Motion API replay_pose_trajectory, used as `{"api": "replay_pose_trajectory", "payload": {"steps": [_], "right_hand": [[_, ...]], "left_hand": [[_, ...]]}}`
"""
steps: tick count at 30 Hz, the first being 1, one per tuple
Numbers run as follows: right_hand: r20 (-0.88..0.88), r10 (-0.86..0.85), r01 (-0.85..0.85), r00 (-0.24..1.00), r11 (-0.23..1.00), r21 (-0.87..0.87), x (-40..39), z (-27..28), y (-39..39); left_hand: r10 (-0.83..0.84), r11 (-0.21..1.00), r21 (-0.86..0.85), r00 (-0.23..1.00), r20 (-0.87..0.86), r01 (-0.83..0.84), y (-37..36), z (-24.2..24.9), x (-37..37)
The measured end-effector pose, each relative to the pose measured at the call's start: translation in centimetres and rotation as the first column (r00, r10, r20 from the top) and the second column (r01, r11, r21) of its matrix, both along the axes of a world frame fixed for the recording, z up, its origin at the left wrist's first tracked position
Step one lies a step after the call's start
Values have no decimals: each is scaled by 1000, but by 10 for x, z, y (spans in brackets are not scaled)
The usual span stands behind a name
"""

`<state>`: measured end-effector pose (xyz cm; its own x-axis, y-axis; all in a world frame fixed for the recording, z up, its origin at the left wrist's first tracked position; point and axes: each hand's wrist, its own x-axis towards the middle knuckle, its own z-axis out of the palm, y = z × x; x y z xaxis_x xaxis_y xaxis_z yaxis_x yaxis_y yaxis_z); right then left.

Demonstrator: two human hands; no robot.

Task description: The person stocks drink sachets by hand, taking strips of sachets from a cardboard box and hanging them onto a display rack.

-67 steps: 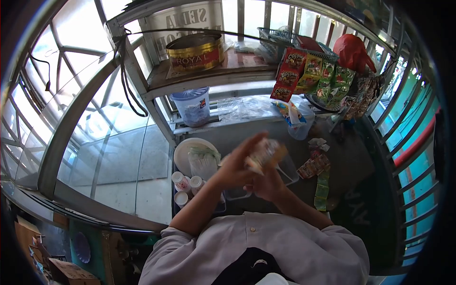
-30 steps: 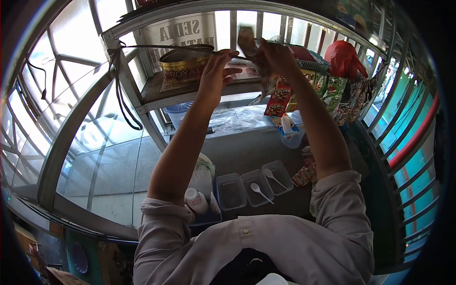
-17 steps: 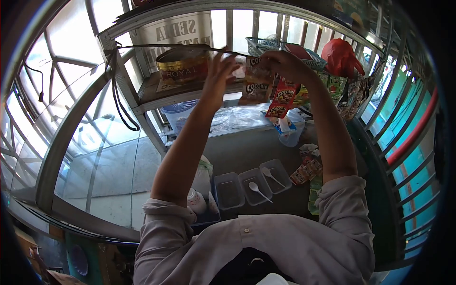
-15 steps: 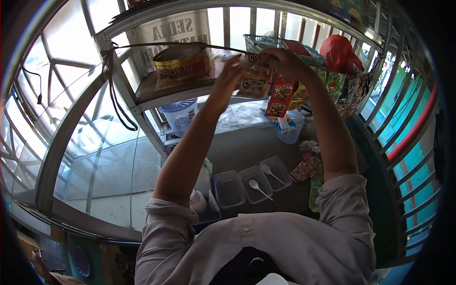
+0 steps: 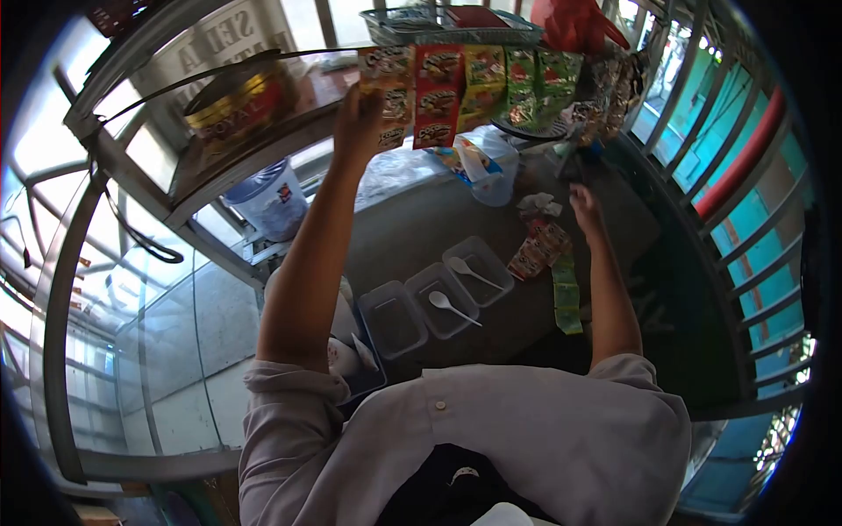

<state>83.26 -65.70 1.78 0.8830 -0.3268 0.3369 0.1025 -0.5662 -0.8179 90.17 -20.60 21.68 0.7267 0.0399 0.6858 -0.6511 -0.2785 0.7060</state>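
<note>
My left hand point(image 5: 358, 127) is raised at the hanging row, its fingers closed on the edge of a brown sachet strip point(image 5: 392, 96). A red sachet strip point(image 5: 437, 101) hangs just right of it, then yellow sachets point(image 5: 482, 83) and green sachets point(image 5: 542, 83). Lower on the right, my right hand point(image 5: 588, 213) is over the counter with its fingers curled in; whatever they hold, if anything, cannot be made out. Below it on the counter lie a strip of small reddish sachets point(image 5: 539, 250), a green sachet strip point(image 5: 567, 294) and a crumpled white wrapper point(image 5: 539, 205).
Three clear plastic trays point(image 5: 392, 317) stand on the counter, two with a white spoon point(image 5: 453, 307). A gold tin point(image 5: 241, 105) sits on the shelf at left. A white bucket point(image 5: 267, 200), a clear tub point(image 5: 495, 180) and a red bag point(image 5: 574, 24) are around. Metal bars point(image 5: 745, 219) line the right.
My right hand has come down from the hanging sachets to the counter on the right. My left hand has closed on the brown strip. The view has shifted right and down.
</note>
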Motion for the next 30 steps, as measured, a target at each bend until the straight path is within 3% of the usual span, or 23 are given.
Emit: {"api": "replay_pose_trajectory", "payload": {"steps": [2,4,6,7,9,10,12,13,14,15,16,18,21,22,24,25,27,29,30], "right_hand": [[-233,-142,111,962,984,-142,-33,-75,-39],[-444,-353,255,823,930,-266,-72,-112,-28],[-546,-341,212,765,934,-286,-101,-146,-15],[-553,-341,215,760,935,-282,-117,-147,3],[-398,-554,186,731,724,-665,-143,-130,47],[-403,-558,188,725,724,-664,-144,-132,47],[-517,-516,301,683,844,-444,-140,-129,47],[-519,-519,305,679,843,-444,-138,-126,39],[-554,-352,349,755,930,-116,-137,-121,25],[-522,-183,341,833,913,224,-132,-115,14],[-527,-183,382,830,874,299,-129,-82,15],[-334,-213,332,918,874,356,-116,-55,5],[-44,-174,179,984,953,243,-88,-9,0],[21,-141,136,990,979,153,-84,13,7],[47,-53,42,998,978,204,-84,64,45],[79,28,-47,996,966,256,-84,87,69],[125,134,-157,983,967,201,-88,117,112],[164,249,-273,954,951,142,-94,129,150],[231,328,-335,916,942,-8,-98,130,167]], "left_hand": [[-19,999,-26,1000,-12,19,-7,3,-7],[-34,999,-37,999,-18,33,-10,2,-8],[49,999,19,997,-57,-48,-10,-2,-10],[45,999,26,997,-64,-43,-10,-5,-15],[-152,972,-195,983,-98,131,-10,-8,-25],[-179,969,-185,981,-68,164,-1,-19,-17],[-155,964,-232,985,-80,132,5,-27,-30],[-122,955,-281,988,-92,92,10,-32,-39],[-125,955,-281,988,-95,94,17,-37,-46],[-87,950,-308,992,-89,56,25,-42,-53],[-45,942,-336,996,-83,14,32,-46,-60],[42,951,-302,994,-100,-71,41,-54,-80],[142,943,-283,981,-128,-174,39,-71,-106],[64,960,-258,984,-167,-106,34,-75,-117],[-140,969,-230,963,-232,86,22,-87,-129],[-264,952,-226,930,-256,208,16,-101,-129],[-481,875,-266,792,-377,405,4,-120,-137],[-581,808,-214,680,-448,549,-7,-123,-147],[-569,818,-214,693,-444,534,-10,-121,-150]]}}
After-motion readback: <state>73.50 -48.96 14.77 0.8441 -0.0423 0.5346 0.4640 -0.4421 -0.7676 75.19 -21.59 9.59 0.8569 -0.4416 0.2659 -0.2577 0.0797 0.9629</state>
